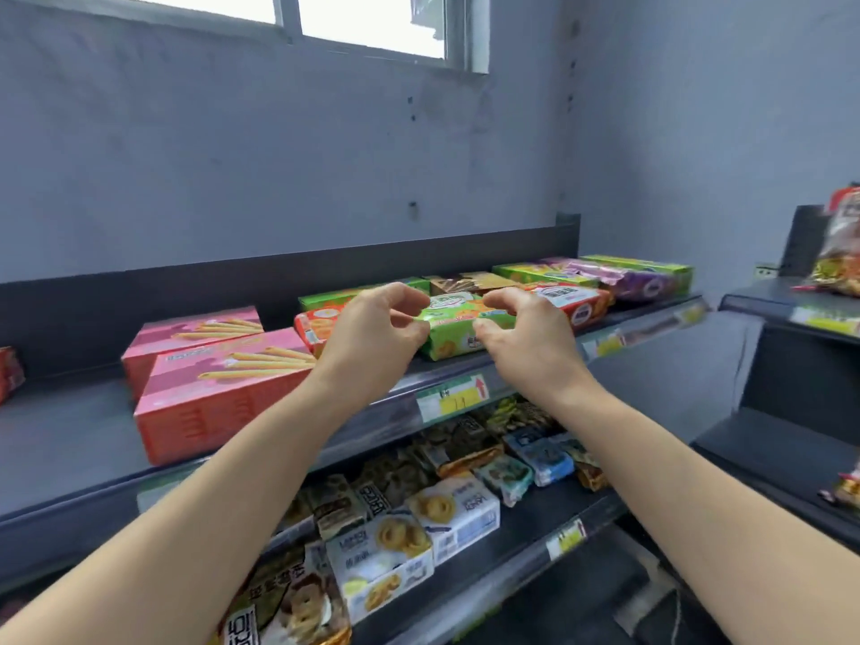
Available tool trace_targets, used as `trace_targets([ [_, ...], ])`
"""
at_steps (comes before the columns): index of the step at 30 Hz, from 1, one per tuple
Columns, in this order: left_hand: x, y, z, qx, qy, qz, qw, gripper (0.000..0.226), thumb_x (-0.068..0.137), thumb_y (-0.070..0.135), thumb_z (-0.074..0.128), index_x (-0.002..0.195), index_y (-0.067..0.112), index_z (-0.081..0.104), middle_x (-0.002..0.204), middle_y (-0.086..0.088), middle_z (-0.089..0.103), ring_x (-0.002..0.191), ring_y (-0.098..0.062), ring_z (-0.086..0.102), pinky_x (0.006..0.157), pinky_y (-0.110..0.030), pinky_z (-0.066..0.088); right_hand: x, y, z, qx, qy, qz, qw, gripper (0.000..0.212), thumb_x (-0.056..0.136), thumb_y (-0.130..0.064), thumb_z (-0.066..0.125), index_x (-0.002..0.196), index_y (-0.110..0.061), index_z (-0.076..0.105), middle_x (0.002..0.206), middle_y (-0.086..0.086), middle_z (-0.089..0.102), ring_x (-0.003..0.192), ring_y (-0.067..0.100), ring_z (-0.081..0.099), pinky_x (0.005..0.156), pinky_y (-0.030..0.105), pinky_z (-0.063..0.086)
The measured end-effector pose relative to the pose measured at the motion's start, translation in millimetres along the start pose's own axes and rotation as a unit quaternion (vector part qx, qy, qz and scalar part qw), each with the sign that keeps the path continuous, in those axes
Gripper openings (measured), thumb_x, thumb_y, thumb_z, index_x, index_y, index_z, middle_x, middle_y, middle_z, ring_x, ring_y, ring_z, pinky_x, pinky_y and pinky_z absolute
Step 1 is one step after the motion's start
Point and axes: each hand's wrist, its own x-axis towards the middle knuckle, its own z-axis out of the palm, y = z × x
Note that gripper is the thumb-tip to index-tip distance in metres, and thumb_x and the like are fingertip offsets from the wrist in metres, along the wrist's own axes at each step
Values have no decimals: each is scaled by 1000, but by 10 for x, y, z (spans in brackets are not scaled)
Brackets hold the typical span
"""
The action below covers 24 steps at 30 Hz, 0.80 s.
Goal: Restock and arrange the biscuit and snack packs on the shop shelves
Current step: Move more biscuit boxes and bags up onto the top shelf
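Two hands hover over the top shelf (70, 439), fingers curled and half open, neither one gripping anything: the left hand (372, 332) sits at the near left end of a green pack (458, 325), the right hand (526, 335) at its near right end, thumbs just beside or perhaps brushing the wrapper; contact is hard to tell. Between the hands the green pack lies flat, a soft, glossy film pillow with printed biscuits. Just left of the left hand an orange pack (314, 328) of the same slick film peeks out, and further left two pink boxes (218, 379) of stiff card stand stacked and skewed, one overhanging the shelf edge. Beyond the right hand lies a red pack (574, 302), then purple and green ones toward the corner. Below the forearms the lower shelf (535, 542) carries crowded small cookie packs (409, 537). Likely risks: the slippery film could slide from a loose two-sided pinch and drop over the lip onto the rows below; squeezing hard might crack the biscuits; a nudge from the left forearm could tip the overhanging pink box off the edge.
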Motion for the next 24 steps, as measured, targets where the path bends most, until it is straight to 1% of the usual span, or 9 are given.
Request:
trace_targets([
  [1,38,-6,41,-4,-4,1,1000,17,88,15,61,103,20,66,97,3,68,84,-10,63,73,-17,48,5,47,-32,-6,3,7,1000,38,93,-20,56,129,-10,56,127,5,60,89,10,53,69,7,31],
  [4,133,-35,157,-11,-14,4,1000,19,89,14,58,105,21,65,100,4,65,85,-7,61,64,-12,43,42,193,-98,-12,10,25,1000,37,94,-21,55,130,-12,54,129,4,58,102,15,58,78,12,35],
  [8,229,-77,295,-2,-33,-5,999,20,91,16,57,110,21,63,103,5,63,84,-5,59,57,-12,40,213,306,-83,-14,0,35,999,37,94,-20,55,130,-12,54,123,3,61,98,21,64,74,17,42],
  [11,358,-109,343,8,-19,-23,1000,21,90,16,58,109,20,64,100,4,64,79,-5,59,59,-14,43,468,380,13,-3,-17,17,1000,36,92,-19,56,127,-10,56,123,5,61,105,20,60,87,24,45],
  [14,566,-131,327,37,21,-45,998,18,89,14,59,105,19,65,91,6,63,69,-1,54,51,-10,39,797,459,141,13,-44,-12,999,35,91,-17,56,125,-9,58,125,6,61,113,19,56,89,22,41],
  [16,704,-143,295,49,48,-58,996,18,88,14,59,105,17,66,89,5,63,69,-3,54,57,-14,40,1039,500,232,31,-72,-27,997,35,91,-16,56,125,-8,58,125,6,61,113,19,57,87,21,40],
  [18,823,-162,241,56,68,-77,993,20,89,14,59,108,15,65,97,2,65,74,-6,56,60,-17,42,1293,532,327,43,-108,-39,992,38,91,-16,56,127,-7,56,129,7,59,116,20,56,92,23,41],
  [21,981,-224,119,88,94,-120,984,22,91,14,56,113,13,63,105,0,64,89,-12,59,65,-17,45,1661,532,489,53,-167,-43,984,40,92,-19,55,130,-7,53,133,7,55,118,21,53,93,26,40],
  [24,1112,-309,1,115,107,-179,971,25,93,13,54,117,12,61,109,0,61,99,-15,57,73,-20,45,1934,484,642,57,-210,-39,975,37,92,-19,56,125,-3,57,127,11,59,112,23,56,90,27,44],
])
